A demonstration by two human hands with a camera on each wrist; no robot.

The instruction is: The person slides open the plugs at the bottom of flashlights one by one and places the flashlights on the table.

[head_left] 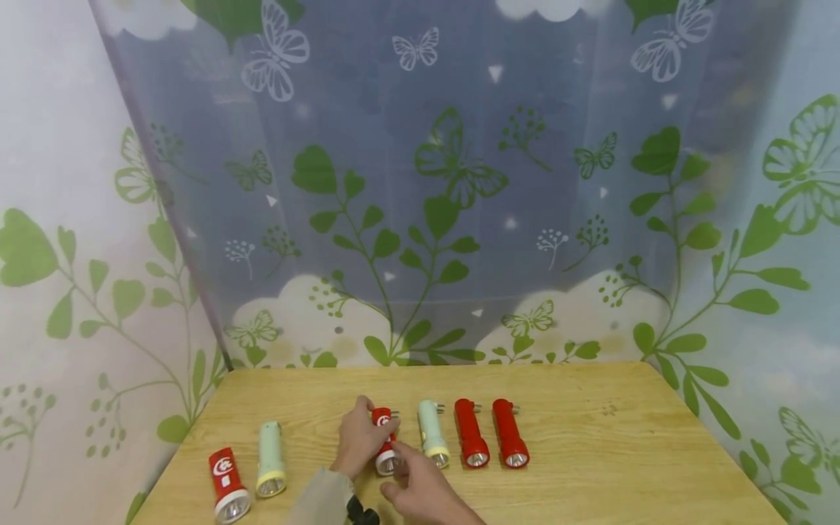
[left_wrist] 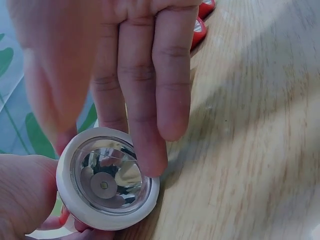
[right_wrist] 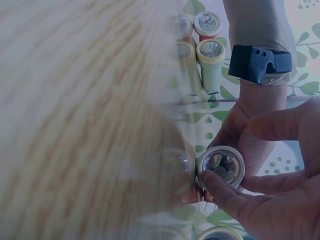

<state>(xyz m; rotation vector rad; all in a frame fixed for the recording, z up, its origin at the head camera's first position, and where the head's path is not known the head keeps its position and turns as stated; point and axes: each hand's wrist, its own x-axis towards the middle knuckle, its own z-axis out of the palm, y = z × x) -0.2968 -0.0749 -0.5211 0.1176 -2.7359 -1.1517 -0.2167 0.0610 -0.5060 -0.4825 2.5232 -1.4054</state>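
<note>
My left hand (head_left: 359,437) grips a red flashlight (head_left: 383,421) with a white head, thumb and fingers on either side of its body. The flashlight lies on the wooden table with its lens toward me, and a two-pin plug sticks out at its far end. Beside the lens is my right hand (head_left: 426,487); its fingers are nearly straight. In the left wrist view one right fingertip touches the rim of the lens (left_wrist: 107,175). The right wrist view shows the same fingertip against the flashlight head (right_wrist: 221,167). Part of the flashlight's body is hidden by the hands.
To the right lie a pale green flashlight (head_left: 433,430) and two red flashlights (head_left: 469,430), (head_left: 508,430) with plugs showing. At left are another pale green flashlight (head_left: 270,452) and a red one with a white head (head_left: 226,481). A patterned curtain (head_left: 420,219) hangs behind the table (head_left: 590,408).
</note>
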